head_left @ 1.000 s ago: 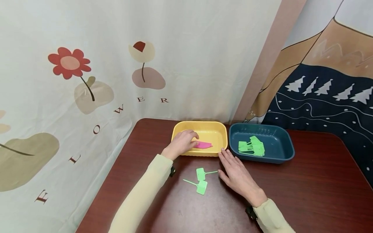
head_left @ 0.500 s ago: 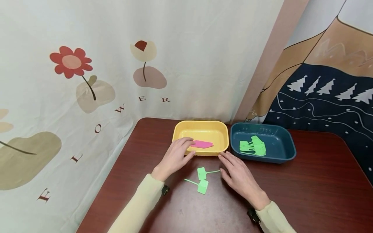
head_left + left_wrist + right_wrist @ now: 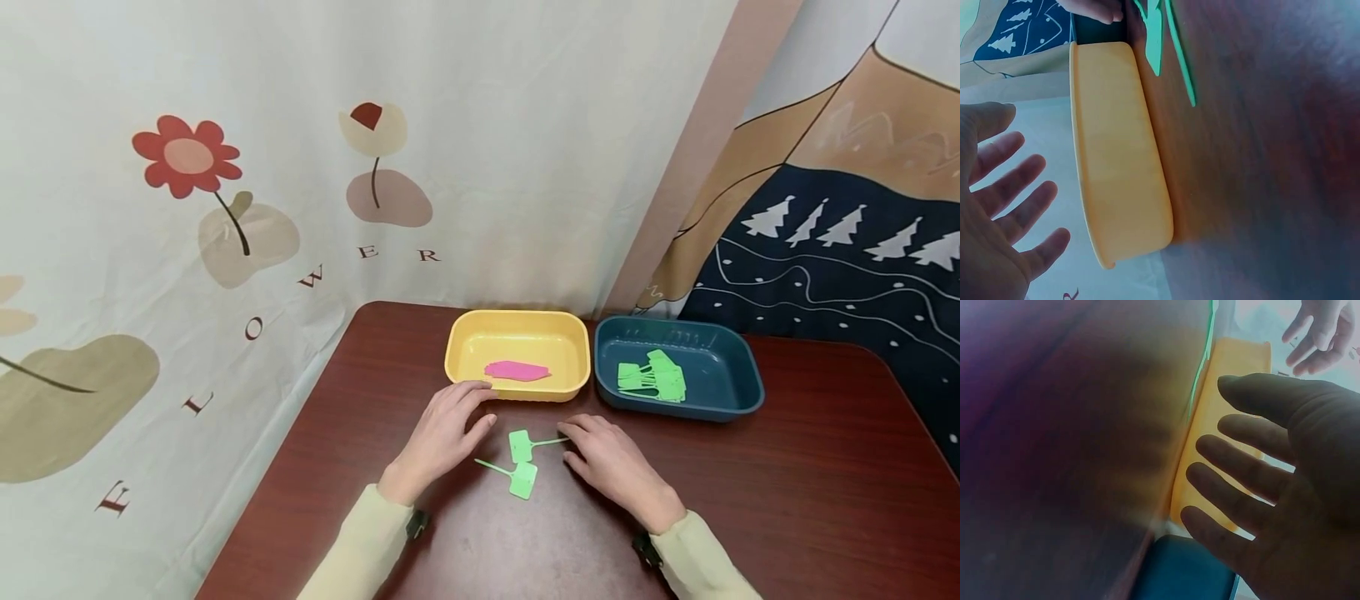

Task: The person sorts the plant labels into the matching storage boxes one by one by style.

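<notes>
Two green plant labels lie on the table, the upper label [image 3: 520, 447] with its stem pointing right, the lower label [image 3: 522, 481] with its stem pointing left. My left hand [image 3: 442, 435], fingers spread and holding nothing, hovers by the front left rim of the yellow tray [image 3: 455, 360]. Above the table my right hand [image 3: 618, 465] has its fingertips near the end of the upper label's stem; whether they touch is unclear. A pink stack of labels [image 3: 517, 371] lies in the yellow tray. Both hands' fingers look relaxed in the left wrist and right wrist views.
To the right of the yellow tray stands a blue tray [image 3: 720, 392] with a pile of green labels [image 3: 663, 377] in it. Behind both trays hangs a printed curtain [image 3: 510, 167]. The brown table [image 3: 817, 500] extends to either side.
My left hand has let go of the pink labels and drawn back out of the yellow tray toward me. My right hand has moved off the tray's corner, closer to the green labels.
</notes>
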A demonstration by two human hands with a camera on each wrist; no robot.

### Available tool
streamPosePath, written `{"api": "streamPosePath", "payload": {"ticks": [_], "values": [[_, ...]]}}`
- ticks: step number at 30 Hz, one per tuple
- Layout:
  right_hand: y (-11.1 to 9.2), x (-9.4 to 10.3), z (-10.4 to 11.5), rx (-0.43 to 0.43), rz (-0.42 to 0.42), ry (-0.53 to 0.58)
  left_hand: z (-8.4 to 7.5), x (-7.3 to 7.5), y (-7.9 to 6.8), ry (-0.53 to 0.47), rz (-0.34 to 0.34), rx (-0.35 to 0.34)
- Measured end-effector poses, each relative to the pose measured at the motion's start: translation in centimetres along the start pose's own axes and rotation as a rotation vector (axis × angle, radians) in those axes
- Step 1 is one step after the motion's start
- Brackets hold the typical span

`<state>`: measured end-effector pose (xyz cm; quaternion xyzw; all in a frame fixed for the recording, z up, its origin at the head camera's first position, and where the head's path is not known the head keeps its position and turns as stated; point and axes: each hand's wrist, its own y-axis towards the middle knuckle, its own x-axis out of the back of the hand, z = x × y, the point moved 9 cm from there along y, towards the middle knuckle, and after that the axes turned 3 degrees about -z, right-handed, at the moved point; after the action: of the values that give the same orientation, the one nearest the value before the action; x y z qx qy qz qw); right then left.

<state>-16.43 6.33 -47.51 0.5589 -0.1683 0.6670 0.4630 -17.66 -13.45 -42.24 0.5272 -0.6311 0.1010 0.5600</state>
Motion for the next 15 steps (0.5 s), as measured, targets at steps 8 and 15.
{"api": "streamPosePath", "payload": {"ticks": [8, 15], "values": [[1.2, -0.7, 0.5, 0.003, 0.026, -0.018, 0.4, -0.6, -1.5, -0.009, 0.038, 0.039], [1.7, -1.0, 0.8, 0.034, 0.01, -0.007, 0.8, -1.3, -2.2, -0.003, 0.089, 0.078]]}}
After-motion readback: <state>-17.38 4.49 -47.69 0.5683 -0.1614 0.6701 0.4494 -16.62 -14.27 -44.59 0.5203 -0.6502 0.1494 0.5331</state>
